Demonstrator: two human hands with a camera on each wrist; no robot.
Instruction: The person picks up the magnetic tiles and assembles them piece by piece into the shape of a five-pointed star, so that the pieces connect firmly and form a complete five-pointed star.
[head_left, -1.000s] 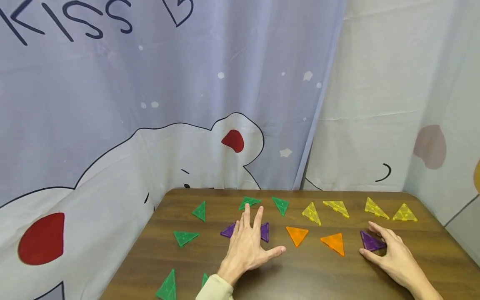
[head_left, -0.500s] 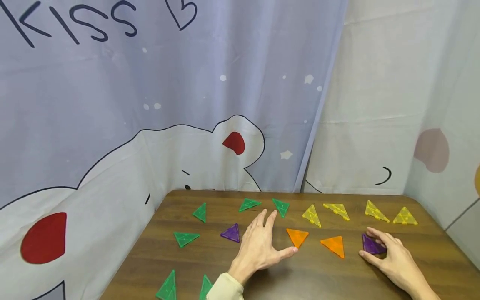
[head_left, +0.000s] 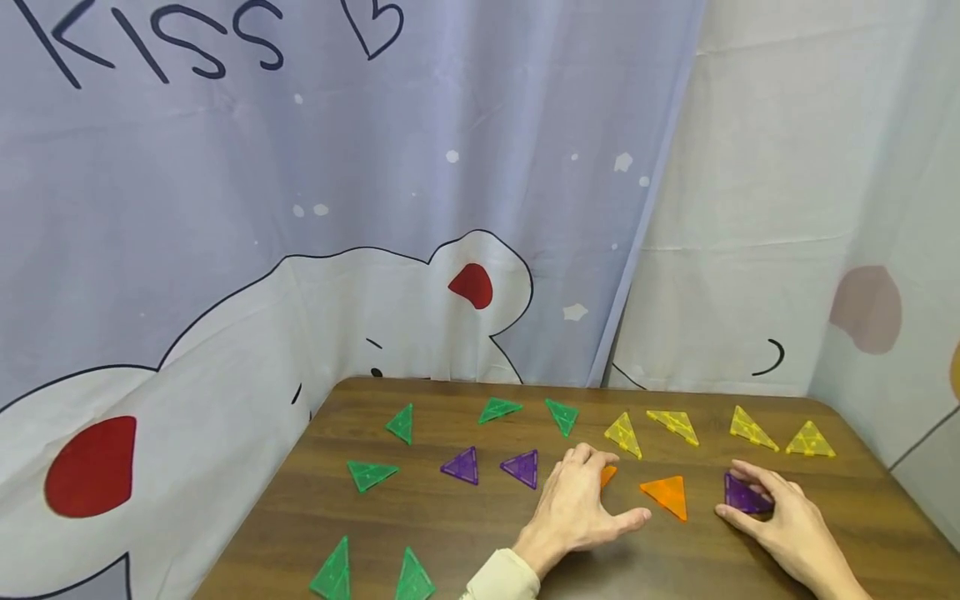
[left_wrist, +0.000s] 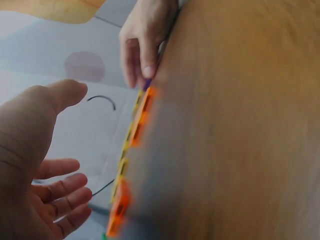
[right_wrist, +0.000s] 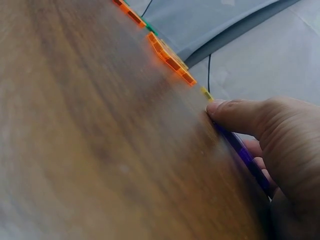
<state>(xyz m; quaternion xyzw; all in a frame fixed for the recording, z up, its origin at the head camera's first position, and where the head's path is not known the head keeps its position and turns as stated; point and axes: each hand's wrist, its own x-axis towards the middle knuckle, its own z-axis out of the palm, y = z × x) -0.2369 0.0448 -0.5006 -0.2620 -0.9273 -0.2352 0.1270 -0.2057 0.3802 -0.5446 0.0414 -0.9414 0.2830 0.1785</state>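
Loosely spread and holding nothing, the left hand (head_left: 573,504) hovers above the wooden table (head_left: 285,525), partly hiding an orange triangle (head_left: 608,476), its thumb pointing toward a second orange triangle (head_left: 667,497). Over on the right side of the table, the right hand (head_left: 787,521) grips a purple triangle (head_left: 741,494) by its edges between thumb and curled fingers, just below the yellow triangles (head_left: 622,434) at the far side. Two more purple triangles (head_left: 460,466) lie left of the left hand, with green triangles (head_left: 371,476) about them.
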